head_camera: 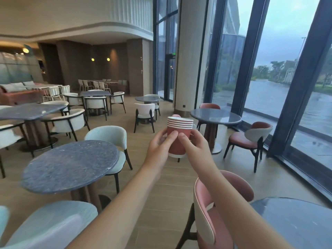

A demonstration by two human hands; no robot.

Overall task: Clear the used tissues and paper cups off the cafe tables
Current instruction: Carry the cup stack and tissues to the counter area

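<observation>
A stack of several red paper cups [178, 131] with white rims is held upright in front of me at chest height, over the wooden floor between tables. My left hand [159, 150] grips the stack's left side, thumb across its front. My right hand [193, 147] grips the right side, thumb also on the front. No tissues can be seen on any table.
A round grey table [71, 166] with pale green chairs stands at lower left. A pink chair [215, 209] and another grey table [296, 221] are at lower right. A further round table [215, 116] stands by the tall windows. More tables and chairs fill the left.
</observation>
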